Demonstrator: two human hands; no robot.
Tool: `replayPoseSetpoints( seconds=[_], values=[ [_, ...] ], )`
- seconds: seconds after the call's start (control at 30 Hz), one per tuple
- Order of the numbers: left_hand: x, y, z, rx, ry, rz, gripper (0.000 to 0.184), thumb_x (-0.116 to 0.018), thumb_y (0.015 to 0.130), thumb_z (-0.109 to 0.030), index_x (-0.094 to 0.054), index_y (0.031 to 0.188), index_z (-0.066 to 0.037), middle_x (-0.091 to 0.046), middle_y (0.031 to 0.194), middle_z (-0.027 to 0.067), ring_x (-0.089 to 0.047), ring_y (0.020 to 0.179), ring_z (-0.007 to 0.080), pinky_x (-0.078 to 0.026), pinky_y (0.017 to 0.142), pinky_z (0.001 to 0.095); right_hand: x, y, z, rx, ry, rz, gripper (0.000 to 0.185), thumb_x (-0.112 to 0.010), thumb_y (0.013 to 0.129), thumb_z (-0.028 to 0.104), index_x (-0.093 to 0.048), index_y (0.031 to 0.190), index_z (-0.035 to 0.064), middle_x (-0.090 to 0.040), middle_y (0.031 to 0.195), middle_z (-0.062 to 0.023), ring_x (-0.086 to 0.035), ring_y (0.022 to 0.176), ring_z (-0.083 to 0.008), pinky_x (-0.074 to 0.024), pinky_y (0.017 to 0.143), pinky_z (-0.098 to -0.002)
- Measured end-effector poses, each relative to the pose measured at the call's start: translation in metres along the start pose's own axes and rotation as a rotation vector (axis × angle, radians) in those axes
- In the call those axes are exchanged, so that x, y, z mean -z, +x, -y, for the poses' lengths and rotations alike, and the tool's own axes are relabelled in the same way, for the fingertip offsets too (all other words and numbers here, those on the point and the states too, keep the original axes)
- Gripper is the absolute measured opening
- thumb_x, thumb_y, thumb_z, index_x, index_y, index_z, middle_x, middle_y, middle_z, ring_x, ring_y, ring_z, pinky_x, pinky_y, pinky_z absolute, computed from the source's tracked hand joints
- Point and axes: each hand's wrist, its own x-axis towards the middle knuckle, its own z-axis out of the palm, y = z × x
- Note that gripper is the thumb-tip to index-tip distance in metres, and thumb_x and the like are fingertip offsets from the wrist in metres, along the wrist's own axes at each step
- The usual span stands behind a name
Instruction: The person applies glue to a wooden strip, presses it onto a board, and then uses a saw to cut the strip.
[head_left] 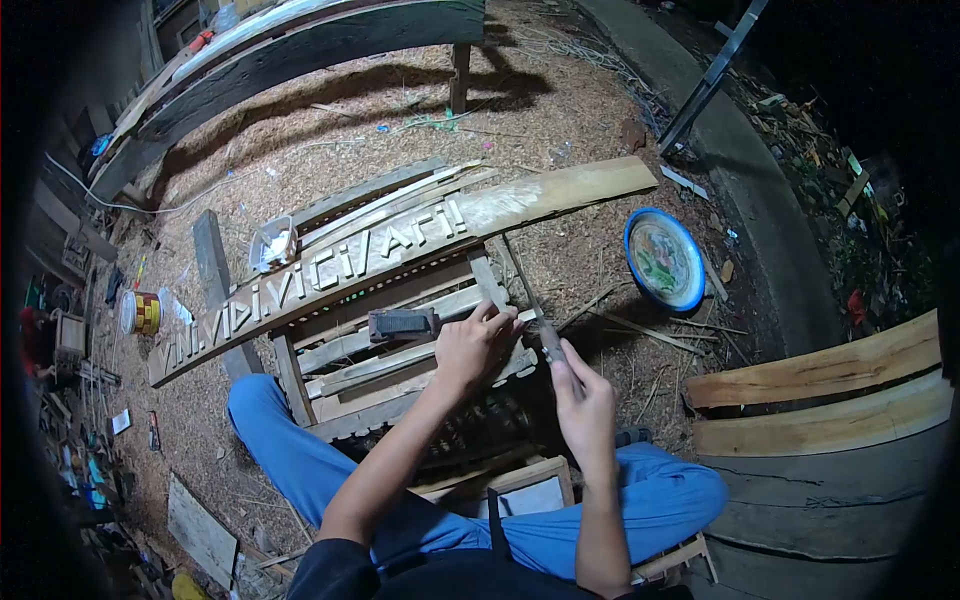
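Observation:
My right hand [583,400] is closed around the handle of a hand saw [530,290], whose long, narrow blade points away from me. Close to the blade, my left hand [470,345] has its fingers bent over the slatted wooden frame [291,380]; a small pale piece of wood [526,315] shows at the fingertips. Left of that hand, a dark ridged block [403,323] rests on the slats. Beyond both hands, a long board [560,190] lies slanted across the frame, with raised wooden letters [375,250] along its left and middle part.
A clear tub [273,244] sits behind the letters. To the right are a blue-rimmed basin [665,260] and curved planks [820,365]. A wooden bench [320,60] stands at the back, a yellow-patterned bucket [140,313] at left. Wood shavings cover the ground.

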Motion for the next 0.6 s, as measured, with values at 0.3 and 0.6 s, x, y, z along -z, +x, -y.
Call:
replayPoseSetpoints(
  seconds=[0.3,0.6],
  values=[
    [-0.006,-0.001,0.004,0.008,0.109,0.053,0.030,-0.064,0.101,-0.043,-0.075,0.120,-0.023,-0.067,0.111,0.0092,-0.071,0.065,0.0336,-0.056,0.056,0.0445,-0.006,0.007,0.001,-0.008,0.064,-0.001,0.041,-0.064,0.106,0.020,-0.063,0.137,-0.0066,-0.073,0.125,-0.0261,-0.071,0.117,-0.0235,-0.0543,0.098,-0.0338],
    [-0.010,-0.004,0.005,-0.006,0.076,0.011,0.029,-0.064,0.101,-0.043,-0.074,0.119,-0.023,-0.067,0.113,0.0097,-0.071,0.065,0.0336,-0.055,0.055,0.0449,0.030,-0.039,-0.006,-0.068,-0.026,0.015,0.042,-0.065,0.106,0.017,-0.063,0.138,-0.0085,-0.074,0.125,-0.0198,-0.068,0.114,-0.0181,-0.0514,0.100,-0.0305]
  ],
)
